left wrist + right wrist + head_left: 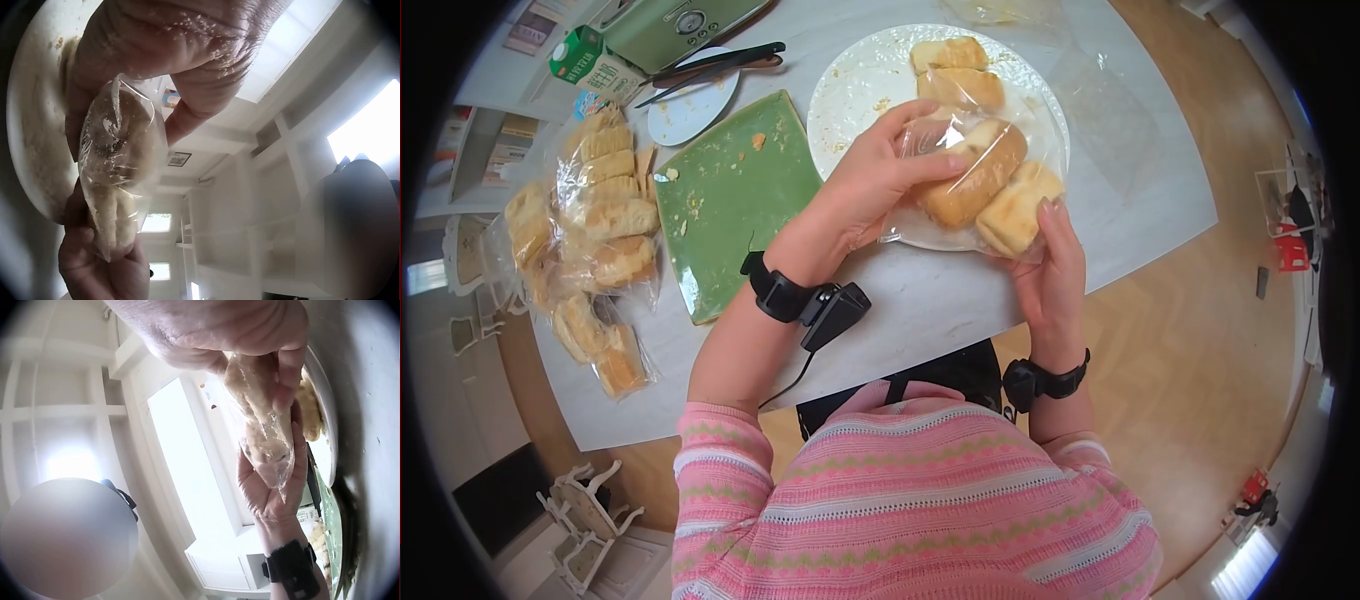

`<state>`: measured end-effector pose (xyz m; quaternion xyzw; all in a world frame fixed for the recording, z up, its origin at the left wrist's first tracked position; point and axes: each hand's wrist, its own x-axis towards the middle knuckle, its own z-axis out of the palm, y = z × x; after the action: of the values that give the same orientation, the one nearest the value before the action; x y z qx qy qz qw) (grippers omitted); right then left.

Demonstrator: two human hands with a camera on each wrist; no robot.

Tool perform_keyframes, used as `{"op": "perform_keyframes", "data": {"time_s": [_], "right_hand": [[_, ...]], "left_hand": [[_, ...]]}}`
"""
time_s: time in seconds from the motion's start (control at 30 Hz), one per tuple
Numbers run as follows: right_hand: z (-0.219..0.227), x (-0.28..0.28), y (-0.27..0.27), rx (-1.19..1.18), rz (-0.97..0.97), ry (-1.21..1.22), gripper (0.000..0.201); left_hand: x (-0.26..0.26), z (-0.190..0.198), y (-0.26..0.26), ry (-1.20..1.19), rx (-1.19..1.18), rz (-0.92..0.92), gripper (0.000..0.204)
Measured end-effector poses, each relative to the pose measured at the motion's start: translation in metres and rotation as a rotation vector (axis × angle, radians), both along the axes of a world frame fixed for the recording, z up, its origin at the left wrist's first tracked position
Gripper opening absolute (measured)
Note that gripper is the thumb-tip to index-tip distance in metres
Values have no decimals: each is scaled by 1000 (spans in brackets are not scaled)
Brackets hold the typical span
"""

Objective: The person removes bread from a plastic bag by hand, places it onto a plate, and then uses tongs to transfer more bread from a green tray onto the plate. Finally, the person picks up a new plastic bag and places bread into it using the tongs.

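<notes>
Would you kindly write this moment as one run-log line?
left hand: holds clear bag | right hand: holds same bag | inside: two bread pieces | nearby: white plate, more bread

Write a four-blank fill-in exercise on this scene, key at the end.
1. The left hand and right hand hold a bread bag made of clear ____.
2. The rectangular tray is coloured ____.
3. The large round plate is coloured ____.
4. The wrist straps are coloured ____.

Missing words: plastic; green; white; black.

No text could be read with certainty: the green-and-white carton (595,64) carried printed characters on its side — but these were too small and blurred.
</notes>
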<state>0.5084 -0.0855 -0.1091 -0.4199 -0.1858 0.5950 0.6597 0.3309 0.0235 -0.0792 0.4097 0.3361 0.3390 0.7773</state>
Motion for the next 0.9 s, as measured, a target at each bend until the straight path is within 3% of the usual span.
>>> {"op": "perform_keyframes", "data": {"time_s": [0.37, 0.53, 0.77, 0.83, 0.9], "right_hand": [[8, 12, 1, -31, 135, -152, 64], [-2, 17, 1, -86, 50, -315, 79], [1, 14, 3, -40, -30, -331, 79], [-1, 13, 0, 27, -71, -352, 77], [0, 11, -2, 45, -69, -375, 75]], "left_hand": [[2, -8, -1, 117, 94, 135, 81], [2, -2, 0, 256, 182, 166, 68], [1, -3, 0, 283, 262, 195, 56], [-2, -5, 1, 434, 540, 135, 49], [-4, -2, 0, 415, 566, 140, 46]]}}
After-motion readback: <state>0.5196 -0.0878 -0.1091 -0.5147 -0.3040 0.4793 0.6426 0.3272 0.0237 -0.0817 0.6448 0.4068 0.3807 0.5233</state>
